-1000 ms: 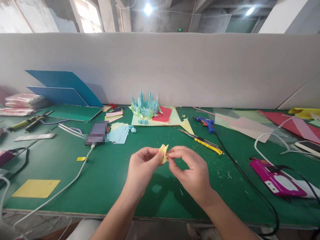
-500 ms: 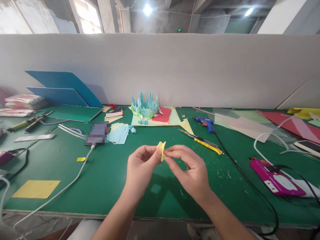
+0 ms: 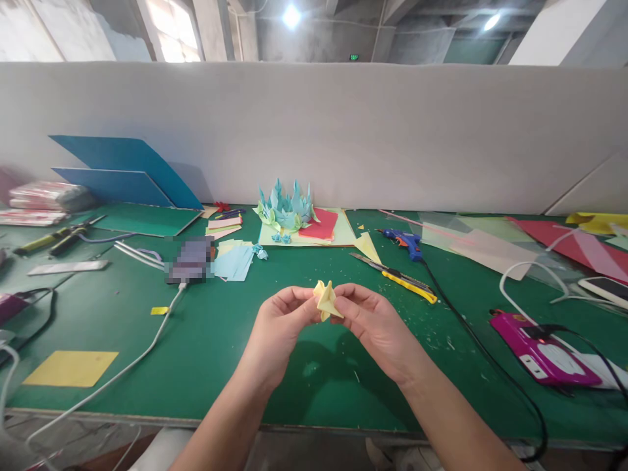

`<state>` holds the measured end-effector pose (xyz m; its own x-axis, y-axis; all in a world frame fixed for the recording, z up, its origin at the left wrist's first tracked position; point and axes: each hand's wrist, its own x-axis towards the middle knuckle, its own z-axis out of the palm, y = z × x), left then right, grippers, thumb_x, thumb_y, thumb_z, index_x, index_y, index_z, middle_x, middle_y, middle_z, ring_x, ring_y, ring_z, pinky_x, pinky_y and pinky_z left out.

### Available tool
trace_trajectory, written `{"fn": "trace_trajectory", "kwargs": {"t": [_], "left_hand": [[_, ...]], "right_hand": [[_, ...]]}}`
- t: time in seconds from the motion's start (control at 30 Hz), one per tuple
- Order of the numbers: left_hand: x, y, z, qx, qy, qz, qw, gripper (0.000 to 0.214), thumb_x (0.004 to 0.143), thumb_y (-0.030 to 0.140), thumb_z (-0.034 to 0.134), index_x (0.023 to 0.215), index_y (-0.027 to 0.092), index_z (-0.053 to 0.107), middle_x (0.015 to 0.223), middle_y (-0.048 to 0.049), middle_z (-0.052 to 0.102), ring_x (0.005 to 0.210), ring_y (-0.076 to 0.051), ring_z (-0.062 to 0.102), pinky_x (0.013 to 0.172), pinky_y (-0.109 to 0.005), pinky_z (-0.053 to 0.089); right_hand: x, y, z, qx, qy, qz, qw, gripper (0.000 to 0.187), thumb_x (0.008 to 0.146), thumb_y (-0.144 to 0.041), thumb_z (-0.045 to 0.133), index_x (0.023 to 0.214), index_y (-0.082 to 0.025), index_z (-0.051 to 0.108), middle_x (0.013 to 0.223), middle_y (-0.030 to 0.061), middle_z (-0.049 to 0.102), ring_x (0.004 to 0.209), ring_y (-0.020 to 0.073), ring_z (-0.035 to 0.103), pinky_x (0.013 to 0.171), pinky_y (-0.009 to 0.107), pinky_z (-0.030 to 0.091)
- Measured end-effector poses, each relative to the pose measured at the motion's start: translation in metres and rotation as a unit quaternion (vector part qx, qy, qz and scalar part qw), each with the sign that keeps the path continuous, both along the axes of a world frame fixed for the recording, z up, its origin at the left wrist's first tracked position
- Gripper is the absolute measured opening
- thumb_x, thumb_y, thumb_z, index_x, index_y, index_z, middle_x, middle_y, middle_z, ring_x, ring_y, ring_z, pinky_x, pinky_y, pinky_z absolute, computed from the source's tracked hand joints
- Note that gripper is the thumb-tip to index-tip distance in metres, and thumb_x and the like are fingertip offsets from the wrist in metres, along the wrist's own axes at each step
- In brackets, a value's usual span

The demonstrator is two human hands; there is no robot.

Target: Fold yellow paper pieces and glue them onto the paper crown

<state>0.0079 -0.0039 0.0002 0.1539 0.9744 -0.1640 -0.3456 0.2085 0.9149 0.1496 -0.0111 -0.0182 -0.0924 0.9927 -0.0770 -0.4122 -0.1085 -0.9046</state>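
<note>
Between my two hands, above the green table, is a small folded yellow paper piece (image 3: pixel 326 299) with pointed flaps. My left hand (image 3: pixel 282 327) pinches its left side between thumb and fingers. On the other side, my right hand (image 3: pixel 375 324) grips a flap, its thumb lying on the front. My fingertips hide parts of both edges. Farther back stands a light blue folded-paper crown shape (image 3: pixel 286 208) with green leaf-like pieces round its base. Small crumpled-looking blue paper pieces (image 3: pixel 260 252) lie near it.
A yellow utility knife (image 3: pixel 409 286) lies right of my hands, blade exposed, near a blue glue gun (image 3: pixel 405 243) with a black cord. Light blue paper sheets (image 3: pixel 235 261) lie at left. A magenta power strip (image 3: pixel 540 350) sits at right, a yellow sheet (image 3: pixel 72 368) at far left.
The yellow paper piece has turned so a broad flap faces me. My right hand has shifted its hold, its thumb now on the front of the flap.
</note>
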Motion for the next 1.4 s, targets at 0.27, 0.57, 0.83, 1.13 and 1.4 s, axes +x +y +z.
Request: {"fn": "trace_trajectory", "kwargs": {"t": [0.27,0.57,0.83,1.13,1.4], "left_hand": [[0.0,-0.001,-0.005,0.082,0.105,0.012,0.991,0.023,0.057,0.034,0.082,0.062,0.016,0.068,0.063,-0.001,0.07,0.06,-0.012,0.062,0.06,-0.023,0.049],[-0.004,0.0,-0.003,0.116,0.148,-0.018,0.982,0.011,0.063,0.026,0.077,0.069,0.017,0.074,0.068,-0.0036,0.075,0.063,-0.016,0.067,0.061,-0.025,0.054],[-0.002,-0.001,-0.008,0.237,0.302,0.004,0.923,0.011,0.069,0.012,0.064,0.069,0.02,0.072,0.066,-0.0006,0.075,0.059,-0.015,0.067,0.056,-0.024,0.053],[0.0,-0.001,-0.019,0.488,0.419,0.15,0.751,0.012,0.076,0.009,0.059,0.074,0.019,0.066,0.072,-0.002,0.074,0.054,-0.011,0.06,0.054,-0.023,0.052],[-0.003,0.001,-0.018,0.495,0.41,0.226,0.732,0.011,0.077,0.009,0.061,0.075,0.019,0.065,0.073,-0.0015,0.073,0.055,-0.01,0.062,0.055,-0.022,0.054]], "right_hand": [[0.006,0.004,-0.005,-0.017,-0.03,0.01,0.999,0.033,0.051,-0.041,0.088,0.061,-0.019,0.065,0.064,-0.0023,0.064,0.063,0.0104,0.055,0.063,0.025,0.044],[0.01,0.003,-0.005,0.022,-0.052,0.027,0.998,0.033,0.058,-0.041,0.085,0.061,-0.019,0.06,0.064,-0.0033,0.063,0.06,0.0096,0.052,0.059,0.024,0.041],[0.01,0.004,-0.003,0.025,-0.109,0.021,0.993,0.041,0.054,-0.048,0.083,0.061,-0.018,0.055,0.057,-0.0057,0.055,0.051,0.008,0.046,0.052,0.023,0.037],[0.0,0.002,-0.004,0.05,-0.129,-0.044,0.989,0.038,0.058,-0.049,0.08,0.071,-0.019,0.06,0.068,-0.0039,0.056,0.06,0.0101,0.05,0.061,0.025,0.043],[-0.012,-0.007,-0.004,0.144,-0.135,-0.069,0.978,0.028,0.07,-0.044,0.072,0.074,-0.02,0.06,0.071,-0.0012,0.058,0.063,0.0119,0.055,0.06,0.025,0.049]]}}
